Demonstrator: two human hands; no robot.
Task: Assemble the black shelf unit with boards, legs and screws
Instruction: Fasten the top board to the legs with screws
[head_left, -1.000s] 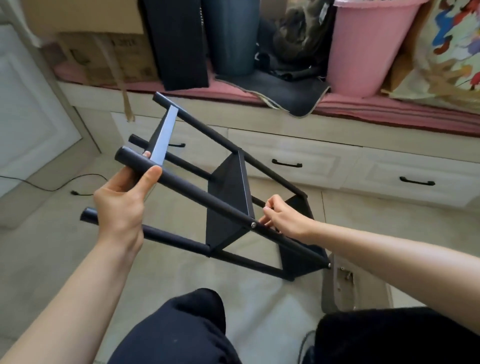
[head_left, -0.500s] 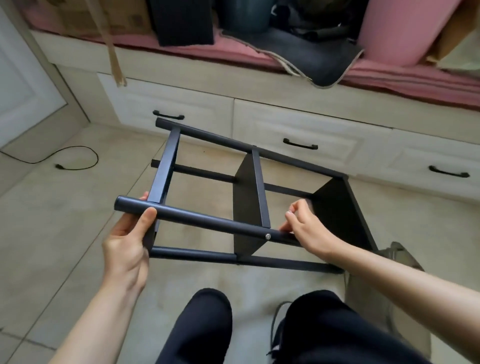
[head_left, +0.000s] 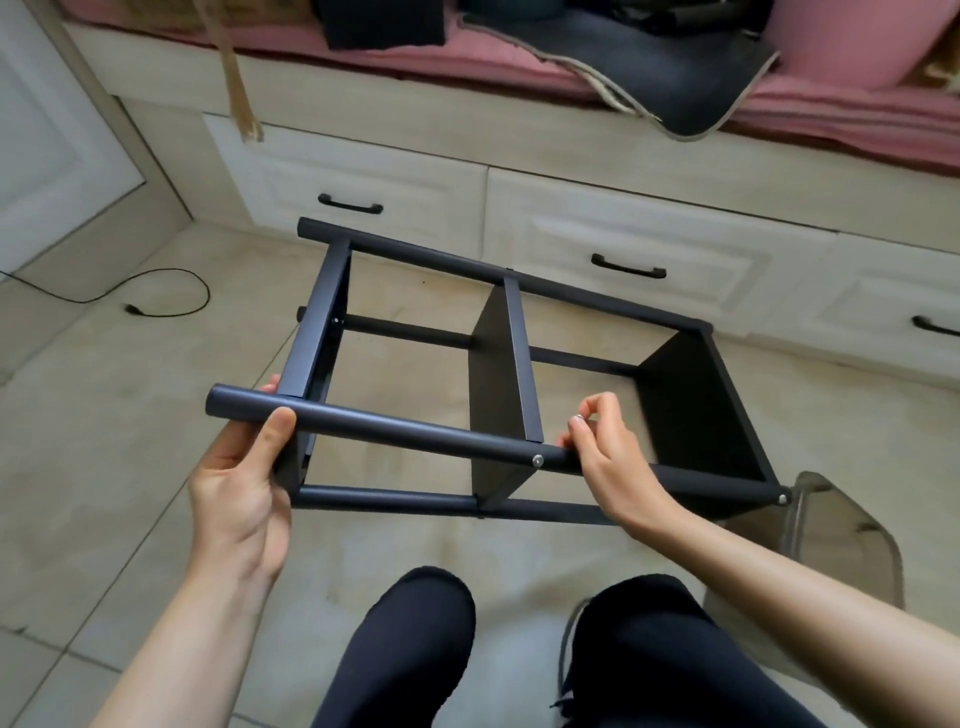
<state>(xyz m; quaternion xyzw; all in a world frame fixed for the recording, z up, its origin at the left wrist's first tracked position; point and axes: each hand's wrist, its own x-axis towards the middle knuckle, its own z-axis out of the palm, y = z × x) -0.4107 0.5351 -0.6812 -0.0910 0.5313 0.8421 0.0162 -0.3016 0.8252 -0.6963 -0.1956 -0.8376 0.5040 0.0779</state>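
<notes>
Black shelf unit (head_left: 511, 374) lying on its side, held above the tiled floor (head_left: 104, 415) in front of the knees. Left hand (head_left: 244, 499) curled round the near leg (head_left: 395, 428) close to its free end, thumb over the top, beside the end board (head_left: 311, 332). Right hand (head_left: 608, 457) further along the same leg, just past the middle board (head_left: 501, 384) and its screw (head_left: 537, 459), fingertips pinched together over the tube; whether anything sits between them cannot be told.

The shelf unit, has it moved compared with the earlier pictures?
Yes. The shelf unit has tipped down from steeply tilted to nearly level, judged against the drawer fronts behind it.
</notes>
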